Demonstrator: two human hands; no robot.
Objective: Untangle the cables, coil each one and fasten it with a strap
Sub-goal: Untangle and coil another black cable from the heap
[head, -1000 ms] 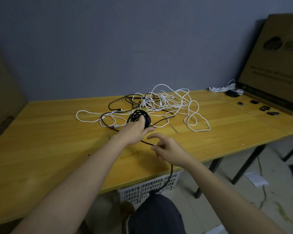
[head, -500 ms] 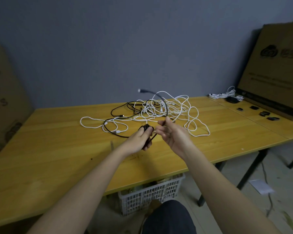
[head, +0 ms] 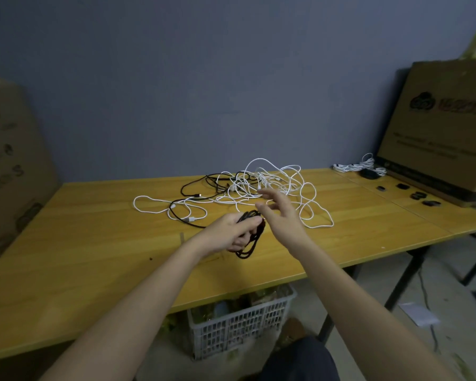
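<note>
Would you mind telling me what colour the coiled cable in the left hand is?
Black; the coiled cable in the left hand shows best in the head view.

The room is dim and evenly lit, with soft, faint shadows and no glare. The right hand is smeared by motion blur. Wide-angle distortion bends the tabletop edges; cardboard printing at both sides looks soft.

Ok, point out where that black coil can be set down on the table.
Bare wood lies left of the left hand holding the black coil, toward the table's near-left edge. Also right of the white cable tangle, before the straps. The middle is crowded.
</note>
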